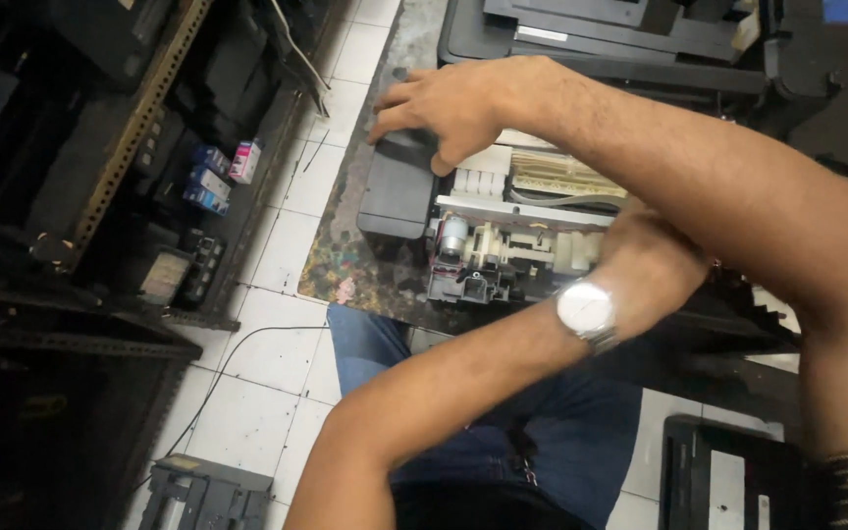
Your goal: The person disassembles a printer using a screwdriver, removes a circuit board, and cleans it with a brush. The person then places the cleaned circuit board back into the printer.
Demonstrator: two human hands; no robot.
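The person's arms cross over an opened printer (512, 231) that sits on a stained dark mat (345, 265) on the white tiled floor (277, 363). The right hand (444, 108) reaches across to the far left end of the machine, palm down, fingers spread and curled over the top edge of the grey side block (397, 191), with the thumb pressing on the white plastic parts just beside it; it rests on the block rather than clamping it. The left hand (645, 260) passes under the right forearm and goes down into the printer's exposed mechanism; its fingers are hidden behind the wrist, so whether they grip anything cannot be told. A silver wristwatch (586, 312) sits on the left wrist. Just beside the left hand, towards the right hand, lie the white gears, rollers and a small metal motor (455, 236) of the bare mechanism. Beyond the right hand lies a flat black printer cover (591, 39). Below the crossed arms are the person's knees in blue jeans (561, 422). Well to the left of the right hand stands a metal shelf rack (139, 108) holding small coloured boxes (213, 177), and a thin black cable (238, 344) runs over the tiles near it. Near the right elbow lies another black device (723, 476).
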